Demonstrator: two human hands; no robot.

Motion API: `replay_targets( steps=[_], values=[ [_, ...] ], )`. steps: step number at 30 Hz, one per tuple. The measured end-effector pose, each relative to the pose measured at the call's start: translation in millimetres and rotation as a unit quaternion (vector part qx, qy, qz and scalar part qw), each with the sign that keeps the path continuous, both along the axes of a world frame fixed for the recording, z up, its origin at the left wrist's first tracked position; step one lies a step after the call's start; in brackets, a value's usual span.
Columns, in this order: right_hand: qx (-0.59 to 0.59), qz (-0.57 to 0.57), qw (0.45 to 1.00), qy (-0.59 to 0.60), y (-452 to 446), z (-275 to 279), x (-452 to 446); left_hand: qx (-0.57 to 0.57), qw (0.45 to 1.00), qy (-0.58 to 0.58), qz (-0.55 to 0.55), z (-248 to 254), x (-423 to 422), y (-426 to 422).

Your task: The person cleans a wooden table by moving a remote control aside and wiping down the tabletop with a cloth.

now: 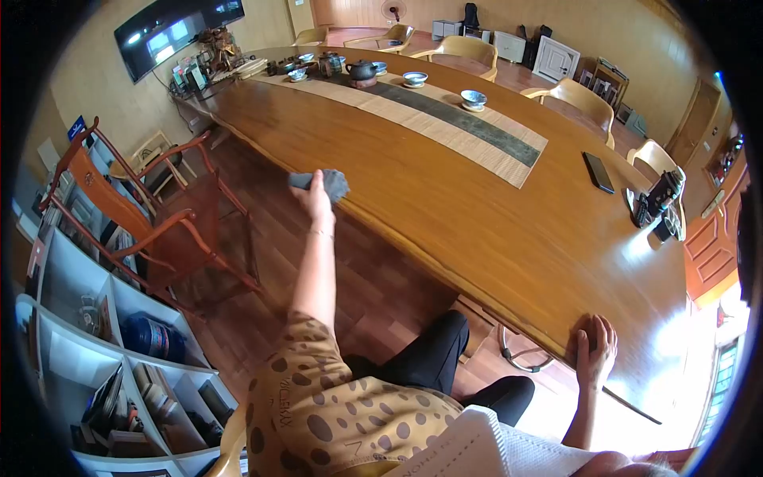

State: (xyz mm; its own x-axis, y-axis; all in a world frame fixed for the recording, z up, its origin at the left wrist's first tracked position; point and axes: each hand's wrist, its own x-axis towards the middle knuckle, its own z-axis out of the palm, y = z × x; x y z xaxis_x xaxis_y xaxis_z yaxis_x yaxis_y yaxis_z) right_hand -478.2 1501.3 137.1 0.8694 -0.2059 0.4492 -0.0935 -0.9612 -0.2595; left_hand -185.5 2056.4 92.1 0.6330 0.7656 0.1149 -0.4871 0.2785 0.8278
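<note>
A folded dark grey cloth (335, 185) is in my left hand (315, 195), at the near edge of the long wooden table (445, 191). The fingers are closed round it, and the cloth reaches over the tabletop's edge. Further right, my right hand (596, 350) rests on the near edge of the table, palm down, with its fingers apart and nothing in them.
A woven runner (445, 119) bears a dark teapot (362, 70) and patterned cups (474, 99). A black phone (598, 172) lies at the right. A red wooden chair (187, 215) and white shelves (111, 318) stand at the left.
</note>
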Motion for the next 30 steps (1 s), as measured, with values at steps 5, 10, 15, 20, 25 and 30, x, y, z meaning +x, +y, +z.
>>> replay_targets(
  steps=[5,10,15,20,25,30],
  values=[
    [-0.008,-0.017,1.0,0.004,4.2,1.3,-2.3,0.436,0.838,0.291,0.154,-4.8,62.4,104.1],
    [-0.011,-0.03,0.999,0.014,7.6,6.4,-3.5,0.677,0.581,0.449,0.053,37.6,41.3,63.3],
    [-0.01,-0.043,0.999,0.025,8.9,5.2,-3.3,0.838,0.509,0.162,-0.114,58.1,-23.0,-86.0],
    [-0.016,-0.006,0.999,0.044,2.0,6.8,-6.4,0.844,0.464,-0.059,-0.263,41.7,-53.9,-186.9],
    [-0.064,0.053,0.988,0.13,-19.8,39.4,-10.7,0.849,0.455,-0.039,-0.265,76.0,-8.3,-158.3],
    [-0.021,0.057,0.991,0.121,-26.4,43.4,-11.0,0.788,0.522,0.295,-0.141,49.7,121.0,-44.4]
  ],
)
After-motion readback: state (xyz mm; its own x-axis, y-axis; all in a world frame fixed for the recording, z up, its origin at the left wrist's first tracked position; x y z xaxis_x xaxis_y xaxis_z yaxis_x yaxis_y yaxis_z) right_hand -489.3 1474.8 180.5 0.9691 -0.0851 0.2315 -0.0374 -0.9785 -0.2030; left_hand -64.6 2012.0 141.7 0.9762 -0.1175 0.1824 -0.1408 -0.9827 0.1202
